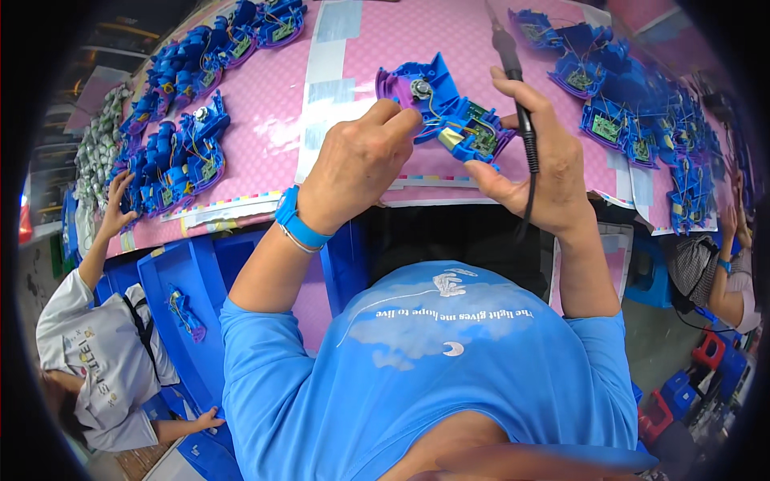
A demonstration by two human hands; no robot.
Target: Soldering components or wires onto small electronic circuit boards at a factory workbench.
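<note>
A blue and purple plastic housing (438,86) sits in front of me with its inside facing up. A green circuit board (484,136), thin wires and a round metal part (420,89) show in it. My left hand (357,160) is closed against the housing's left side; its fingertips hide whatever they pinch. My right hand (539,152) holds a black soldering iron (520,100), its tip pointing away from the housing toward the far side. The right thumb and a finger reach to the housing's right end beside the board.
Rows of similar housings stand at left (172,160) and right (605,120) on the pink table covering (265,104). A blue bin (180,272) with one assembly is at lower left. A co-worker's hand (119,204) touches the left row; another person's arm (726,272) shows far right.
</note>
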